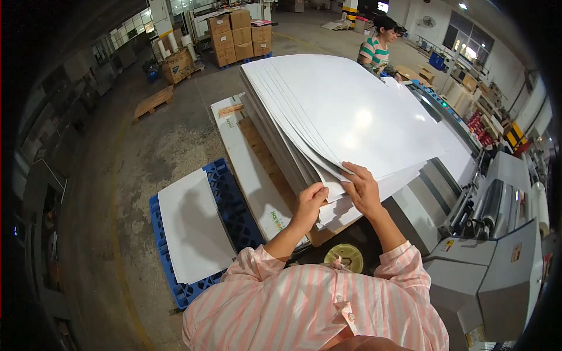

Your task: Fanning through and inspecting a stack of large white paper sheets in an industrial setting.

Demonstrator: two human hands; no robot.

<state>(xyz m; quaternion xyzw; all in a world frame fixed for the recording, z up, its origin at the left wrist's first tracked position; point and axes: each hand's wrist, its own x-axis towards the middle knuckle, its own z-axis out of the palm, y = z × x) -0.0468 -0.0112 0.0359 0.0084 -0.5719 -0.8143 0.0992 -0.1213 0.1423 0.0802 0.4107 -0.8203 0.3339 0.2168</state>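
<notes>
A tall stack of large white sheets (351, 99) stands in front of me, its near corner slightly fanned and lifted. My left hand (310, 205) is closed on the near left corner of some lower sheets, thumb on top. Just to the right, my right hand (362, 188) grips the near edge of the upper sheets, its fingers over the top and its palm side hidden. Several sheet edges show apart between the two hands. Beneath the stack lies a board (257, 199) with printing on it.
At my left a blue plastic pallet (219, 181) bears a smaller pile of white sheets (193, 228). A grey machine with rollers (489, 205) stands close on the right. A co-worker (377, 50) is beyond the stack. Cardboard boxes (240, 38) and a wooden pallet (154, 102) are farther back.
</notes>
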